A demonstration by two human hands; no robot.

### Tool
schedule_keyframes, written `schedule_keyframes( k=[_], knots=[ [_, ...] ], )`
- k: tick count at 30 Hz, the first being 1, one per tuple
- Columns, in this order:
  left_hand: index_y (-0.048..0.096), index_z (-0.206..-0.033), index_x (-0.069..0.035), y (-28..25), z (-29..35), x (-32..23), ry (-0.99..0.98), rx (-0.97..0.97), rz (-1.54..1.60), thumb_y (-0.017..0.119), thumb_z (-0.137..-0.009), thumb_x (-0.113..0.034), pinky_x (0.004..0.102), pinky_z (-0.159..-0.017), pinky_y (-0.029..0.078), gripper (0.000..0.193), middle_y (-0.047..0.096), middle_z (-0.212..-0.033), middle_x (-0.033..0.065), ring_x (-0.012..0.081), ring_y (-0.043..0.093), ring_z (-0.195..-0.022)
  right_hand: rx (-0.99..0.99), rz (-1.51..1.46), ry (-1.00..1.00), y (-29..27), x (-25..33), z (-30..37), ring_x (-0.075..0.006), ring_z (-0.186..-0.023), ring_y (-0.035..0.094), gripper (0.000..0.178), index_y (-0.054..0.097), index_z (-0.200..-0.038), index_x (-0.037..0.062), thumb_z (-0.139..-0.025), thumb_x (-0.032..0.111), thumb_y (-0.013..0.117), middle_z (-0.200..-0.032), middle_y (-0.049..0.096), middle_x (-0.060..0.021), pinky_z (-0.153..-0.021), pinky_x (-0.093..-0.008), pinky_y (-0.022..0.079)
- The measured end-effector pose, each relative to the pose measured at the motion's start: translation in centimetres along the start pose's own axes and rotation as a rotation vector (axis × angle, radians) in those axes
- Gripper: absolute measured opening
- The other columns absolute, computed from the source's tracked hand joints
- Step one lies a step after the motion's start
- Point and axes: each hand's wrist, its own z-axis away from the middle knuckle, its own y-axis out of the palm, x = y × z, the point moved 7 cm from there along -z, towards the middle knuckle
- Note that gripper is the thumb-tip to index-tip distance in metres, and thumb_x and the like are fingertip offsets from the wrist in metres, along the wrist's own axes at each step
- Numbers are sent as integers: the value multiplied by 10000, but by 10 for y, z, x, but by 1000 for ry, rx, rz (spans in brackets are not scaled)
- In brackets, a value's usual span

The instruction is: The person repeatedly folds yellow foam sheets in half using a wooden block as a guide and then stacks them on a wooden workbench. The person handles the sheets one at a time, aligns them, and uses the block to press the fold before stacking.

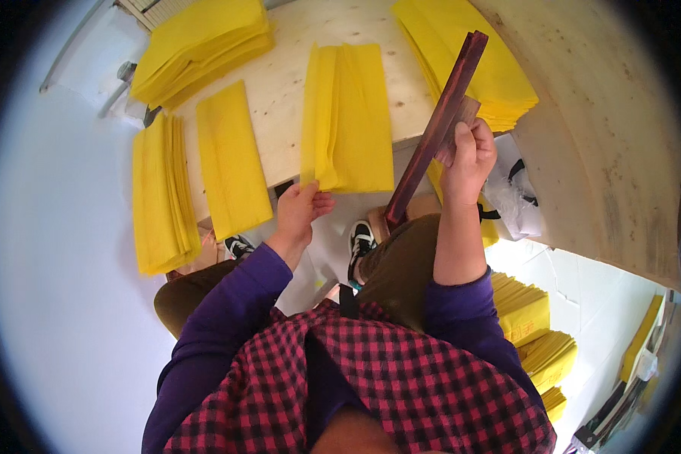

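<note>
My left hand (299, 219) has thumb and fingers closed at the near left corner of a folded yellow sheet (363, 113). This sheet lies lengthwise on the pale wooden table (280, 68), its near end reaching the table's front edge. In my right hand (469, 163) is a long dark red wooden bar (435, 125), gripped by the brown block (467, 112) fixed to its side. The bar is raised and tilted, its top leaning right over the table. Left of the middle sheet lies a narrow folded yellow sheet (234, 159), overhanging the front edge.
Stacks of yellow sheets stand at the far left (204, 45) and far right (473, 57). A folded bundle (163, 197) hangs over the left edge. More yellow bundles (526, 310) are on the floor at right. A large wooden board (598, 136) rises at right, beside clear plastic (511, 189).
</note>
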Motion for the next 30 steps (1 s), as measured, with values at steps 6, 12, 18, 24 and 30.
schedule_keyframes(
  k=[6,12,18,24,30],
  knots=[
    [550,-944,11,-6,3,-15,269,13,-336,543,-870,-179,302,-488,471,204,581,-768,100,176,596,-608,17,-92,-19,4,-3,0,-67,-570,532,112,504,-787,31,-862,99,549,-736,563,-14,-460,-240,493],
    [548,-960,60,29,19,-60,993,-24,-1059,585,-784,-106,413,-708,445,245,575,-873,196,324,562,-830,57,-68,-31,4,-1,0,-65,-582,529,108,503,-785,33,-864,94,544,-731,555,-9,-463,-245,500],
    [532,-1100,37,47,23,-64,1068,-44,-1293,579,-759,-100,422,-896,389,371,531,-1092,219,359,479,-1035,-39,41,-54,-3,-5,-5,-36,-548,470,125,502,-751,39,-857,86,549,-701,533,14,-466,-193,416],
    [476,-1193,19,60,8,-55,1050,81,-1467,572,-784,-171,427,-1033,282,461,413,-1301,204,354,359,-1233,25,49,-27,-3,-14,-6,-13,-534,371,153,493,-712,46,-840,72,571,-646,468,61,-462,-175,309],
    [449,-1235,-7,63,7,-52,1046,150,-1526,554,-833,-220,464,-1054,239,467,396,-1326,189,346,321,-1269,30,166,25,1,-24,-7,-8,-515,339,169,475,-698,54,-836,61,573,-620,437,71,-455,-174,286]
  ],
)
